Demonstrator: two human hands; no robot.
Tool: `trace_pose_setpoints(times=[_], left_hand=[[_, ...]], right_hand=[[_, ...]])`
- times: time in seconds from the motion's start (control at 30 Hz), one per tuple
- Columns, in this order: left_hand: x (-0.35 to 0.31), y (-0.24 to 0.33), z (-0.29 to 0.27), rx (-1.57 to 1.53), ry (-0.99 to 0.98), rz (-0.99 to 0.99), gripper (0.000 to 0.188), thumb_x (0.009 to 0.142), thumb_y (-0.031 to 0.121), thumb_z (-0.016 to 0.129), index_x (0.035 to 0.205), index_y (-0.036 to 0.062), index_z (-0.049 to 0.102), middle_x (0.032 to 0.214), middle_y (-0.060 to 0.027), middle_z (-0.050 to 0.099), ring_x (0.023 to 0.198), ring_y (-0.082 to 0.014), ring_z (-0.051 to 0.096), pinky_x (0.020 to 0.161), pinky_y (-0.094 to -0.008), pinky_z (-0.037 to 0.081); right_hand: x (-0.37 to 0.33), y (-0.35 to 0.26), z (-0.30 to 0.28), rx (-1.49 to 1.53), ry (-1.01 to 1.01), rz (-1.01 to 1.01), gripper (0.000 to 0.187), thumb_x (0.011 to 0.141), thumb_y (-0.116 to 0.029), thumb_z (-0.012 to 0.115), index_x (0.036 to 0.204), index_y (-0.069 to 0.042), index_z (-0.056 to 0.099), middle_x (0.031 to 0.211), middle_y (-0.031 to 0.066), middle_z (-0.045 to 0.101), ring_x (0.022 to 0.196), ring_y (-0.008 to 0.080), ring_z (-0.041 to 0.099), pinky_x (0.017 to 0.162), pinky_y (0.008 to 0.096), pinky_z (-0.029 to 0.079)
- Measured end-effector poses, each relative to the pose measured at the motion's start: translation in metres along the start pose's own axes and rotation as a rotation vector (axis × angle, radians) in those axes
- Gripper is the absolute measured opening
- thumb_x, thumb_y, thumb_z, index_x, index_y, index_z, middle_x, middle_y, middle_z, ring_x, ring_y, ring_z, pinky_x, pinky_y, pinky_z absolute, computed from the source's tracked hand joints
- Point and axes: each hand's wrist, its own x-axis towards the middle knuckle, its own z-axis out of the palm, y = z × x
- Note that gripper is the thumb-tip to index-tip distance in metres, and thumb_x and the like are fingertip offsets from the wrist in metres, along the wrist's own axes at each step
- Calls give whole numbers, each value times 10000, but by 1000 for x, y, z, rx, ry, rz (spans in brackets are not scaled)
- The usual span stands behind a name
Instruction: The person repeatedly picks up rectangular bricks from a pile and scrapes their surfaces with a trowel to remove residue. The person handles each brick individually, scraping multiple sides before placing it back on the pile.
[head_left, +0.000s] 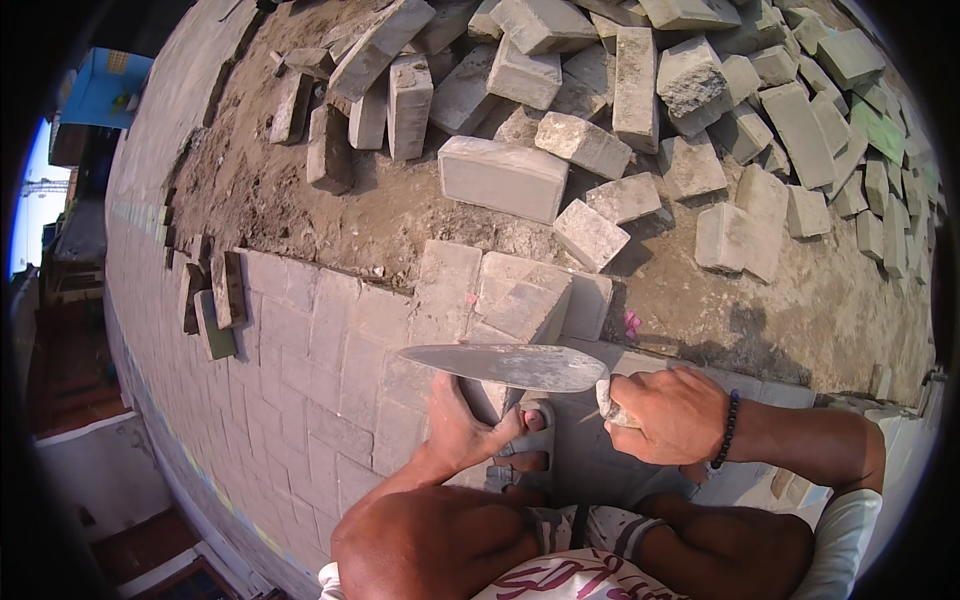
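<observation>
My right hand [672, 415] is closed round the handle of a trowel [500, 366]. Its long, pointed metal blade lies level across the middle, tip to the left, passing over a grey paving block [487, 400]. My left hand [458, 432] grips that block, thumb on its right side and fingers on its left. The blade hides the block's far end, and whether the two touch I cannot tell. Just beyond the blade, another grey block [525, 308] rests on the laid pavers [340, 380]. My sandalled foot [525, 455] is beside the held block.
A heap of loose paving blocks [635, 90] fills the far side and the right. Bare soil [255, 205] borders the laid pavers. Several blocks [215, 305] stand at the left. A pink scrap [631, 323] lies on the soil near the trowel.
</observation>
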Motion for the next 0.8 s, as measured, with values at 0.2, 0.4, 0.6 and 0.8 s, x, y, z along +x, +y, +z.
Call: trace_pose_setpoints(times=[0.2, 0.4, 0.6, 0.8], left_hand=[[1, 11, 7, -192, 8, 0, 687, 671, 182, 820, 1207, -60, 465, 1182, -267, 567, 1041, -374, 607, 897, -418, 481], [-8, -2, 22, -124, 87, 255, 854, 660, 124, 855, 1313, -63, 336, 1254, -304, 519, 1070, -423, 588, 905, -463, 481], [-3, 7, 27, -63, 66, 320, 925, 646, 103, 862, 1355, -33, 283, 1259, -314, 510, 1059, -427, 584, 874, -469, 492], [-4, 3, 26, -90, 104, 345, 864, 660, 90, 827, 1351, -25, 320, 1247, -290, 516, 1040, -384, 585, 864, -456, 490]], right_hand=[[20, 69, 7, 23, 13, 203, 331, 814, -206, 591, 969, 84, 555, 775, 315, 630, 813, 477, 638, 763, 528, 508], [6, 34, 25, 57, -1, 117, 336, 844, -220, 603, 966, 87, 543, 762, 309, 636, 783, 492, 637, 762, 551, 496], [28, 97, 38, 286, 34, 437, 349, 841, -242, 630, 962, 78, 560, 785, 299, 641, 810, 476, 639, 759, 514, 497], [30, 77, 61, 167, 171, 92, 318, 858, -245, 631, 923, 55, 550, 718, 279, 612, 720, 467, 628, 672, 504, 475]])
